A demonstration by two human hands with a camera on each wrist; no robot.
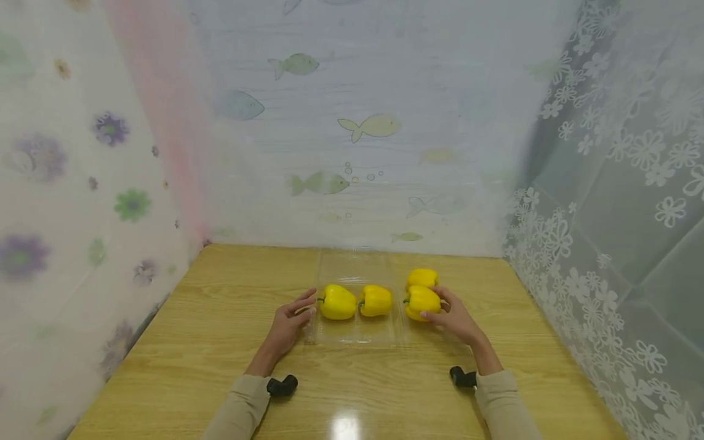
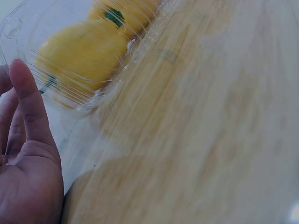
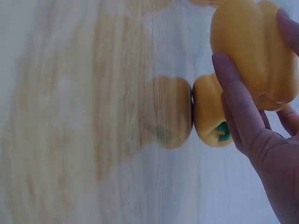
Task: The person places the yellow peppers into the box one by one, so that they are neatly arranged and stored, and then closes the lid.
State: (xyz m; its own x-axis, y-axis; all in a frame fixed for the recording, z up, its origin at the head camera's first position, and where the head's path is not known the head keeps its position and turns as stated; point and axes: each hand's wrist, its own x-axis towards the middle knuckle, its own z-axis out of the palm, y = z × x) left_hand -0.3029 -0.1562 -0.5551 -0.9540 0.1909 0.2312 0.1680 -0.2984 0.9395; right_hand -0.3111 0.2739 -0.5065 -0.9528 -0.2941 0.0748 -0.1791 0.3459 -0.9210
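Two yellow bell peppers, a left one (image 1: 338, 302) and a right one (image 1: 376, 300), lie side by side in a clear plastic container (image 1: 352, 336). My right hand (image 1: 455, 316) grips a third yellow bell pepper (image 1: 422, 303) just right of the container; the right wrist view shows fingers and thumb around this pepper (image 3: 252, 46), raised over the table. Behind it a further yellow bell pepper (image 1: 422, 278) rests on the wood. At the container's left side is my left hand (image 1: 289, 322), fingers extended along the clear wall and holding nothing. In the left wrist view the fingertips (image 2: 22, 74) are right at that wall.
The container's clear lid (image 1: 354, 263) lies folded back toward the fish-patterned curtain (image 1: 352, 134). The wooden table (image 1: 220, 342) is bounded by a flowered curtain (image 1: 110, 183) on the left and a grey curtain with white flowers (image 1: 616, 214) on the right.
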